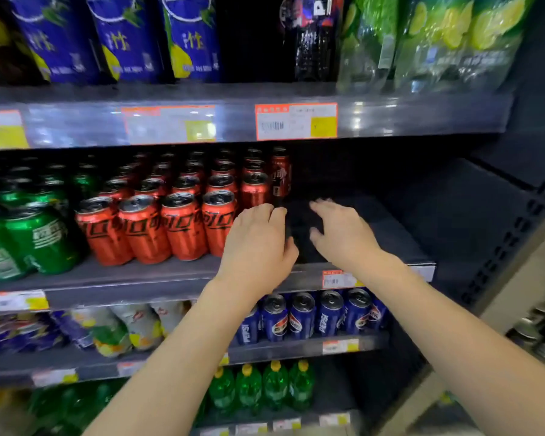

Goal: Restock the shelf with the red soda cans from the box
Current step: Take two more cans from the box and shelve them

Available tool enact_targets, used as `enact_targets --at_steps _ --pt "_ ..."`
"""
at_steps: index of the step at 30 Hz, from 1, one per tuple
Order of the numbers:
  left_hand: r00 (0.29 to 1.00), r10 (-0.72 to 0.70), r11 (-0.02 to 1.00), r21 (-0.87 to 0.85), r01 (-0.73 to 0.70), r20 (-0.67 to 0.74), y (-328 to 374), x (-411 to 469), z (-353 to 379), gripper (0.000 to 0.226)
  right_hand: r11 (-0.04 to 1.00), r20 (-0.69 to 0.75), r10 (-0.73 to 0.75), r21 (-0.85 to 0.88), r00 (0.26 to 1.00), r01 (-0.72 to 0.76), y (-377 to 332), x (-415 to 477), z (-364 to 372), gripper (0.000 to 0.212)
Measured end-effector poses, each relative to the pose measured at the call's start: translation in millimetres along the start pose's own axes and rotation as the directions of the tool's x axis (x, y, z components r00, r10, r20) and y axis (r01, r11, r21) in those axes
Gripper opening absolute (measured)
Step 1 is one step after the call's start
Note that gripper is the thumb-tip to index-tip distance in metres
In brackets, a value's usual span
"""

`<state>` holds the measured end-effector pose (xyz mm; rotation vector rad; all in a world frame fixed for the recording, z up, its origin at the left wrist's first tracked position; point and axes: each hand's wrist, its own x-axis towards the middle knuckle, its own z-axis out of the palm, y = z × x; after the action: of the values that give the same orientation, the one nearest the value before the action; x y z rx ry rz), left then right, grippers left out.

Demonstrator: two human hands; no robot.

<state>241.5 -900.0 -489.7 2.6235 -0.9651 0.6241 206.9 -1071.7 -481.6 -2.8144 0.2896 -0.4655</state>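
Red soda cans [183, 228] stand upright in tight rows on the dark shelf [390, 234], reaching back perhaps six deep.

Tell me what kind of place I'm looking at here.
Most likely a supermarket or convenience store drinks aisle. Rows of red soda cans fill a shelf, blue cans sit one level below, and barcoded price labels line the shelf edges.

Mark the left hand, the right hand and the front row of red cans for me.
left hand [258, 247], head view, back of the hand.
right hand [340, 234], head view, back of the hand.
red cans [145, 231], head view, side of a front-row can.
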Motion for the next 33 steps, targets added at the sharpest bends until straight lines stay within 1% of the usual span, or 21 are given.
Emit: enact_targets --at_steps 2,5,11,13,17,20,22,25,28,29,31,33 --pt "0.998 -0.029 0.999 -0.014 0.03 0.053 -1.0 -3.9 -23.6 0.049 1.0 0.069 0.009 0.008 0.998 -0.01 -20.4 -9.7 -17.1 0.055" --pt "0.99 -0.048 0.999 -0.019 0.051 0.131 -3.6 -13.6 -72.7 0.051 1.0 0.175 0.006 0.007 0.985 -0.007 -59.2 -30.2 -53.6 0.057" --pt "0.964 -0.029 1.0 0.02 0.024 0.264 -8.9 -45.3 -207.8 0.056 0.998 0.27 0.068 -0.016 0.96 -0.066 -149.2 -88.2 -155.7 0.053" --pt "0.962 -0.027 0.999 0.039 0.018 0.273 -13.6 -60.2 -252.7 0.054 0.997 0.305 0.079 -0.035 0.949 -0.071 -175.9 -107.5 -184.9 0.051" --pt "0.969 -0.051 0.996 0.08 0.032 0.241 -25.0 -100.1 -320.2 0.055 0.999 0.285 0.043 -0.034 0.958 -0.034 -223.3 -143.2 -224.4 0.047" --pt "0.966 -0.094 0.994 0.081 0.077 0.242 -30.0 -144.1 -364.3 0.055 1.0 0.282 0.028 -0.001 0.959 -0.029 -262.9 -177.7 -238.8 0.046" --pt "0.955 -0.133 0.989 0.103 0.109 0.267 -35.8 -182.8 -386.7 0.055 1.0 0.301 -0.008 0.024 0.954 0.001 -293.5 -207.0 -241.2 0.044" --pt "0.912 -0.225 0.969 0.178 0.173 0.342 -44.6 -250.9 -413.7 0.061 0.994 0.393 -0.105 0.039 0.914 0.098 -336.6 -259.4 -235.5 0.032" --pt "0.864 -0.303 0.945 0.241 0.219 0.402 -49.8 -319.4 -437.7 0.062 0.989 0.449 -0.147 0.057 0.881 0.137 -368.8 -311.8 -230.5 0.016" --pt "0.845 -0.332 0.938 0.241 0.25 0.418 -52.0 -340.6 -446.9 0.063 0.987 0.462 -0.162 0.069 0.872 0.146 -378.5 -326.5 -229.0 0.018" --pt "0.827 -0.386 0.92 0.239 0.311 0.408 -57.8 -379.5 -467.0 0.064 0.98 0.475 -0.2 0.086 0.857 0.181 -398.9 -348.4 -226.1 0.032" --pt "0.813 -0.424 0.903 0.258 0.345 0.399 -68.1 -410.1 -489.1 0.064 0.976 0.5 -0.214 0.085 0.839 0.199 -422.6 -365.3 -224.3 0.04"
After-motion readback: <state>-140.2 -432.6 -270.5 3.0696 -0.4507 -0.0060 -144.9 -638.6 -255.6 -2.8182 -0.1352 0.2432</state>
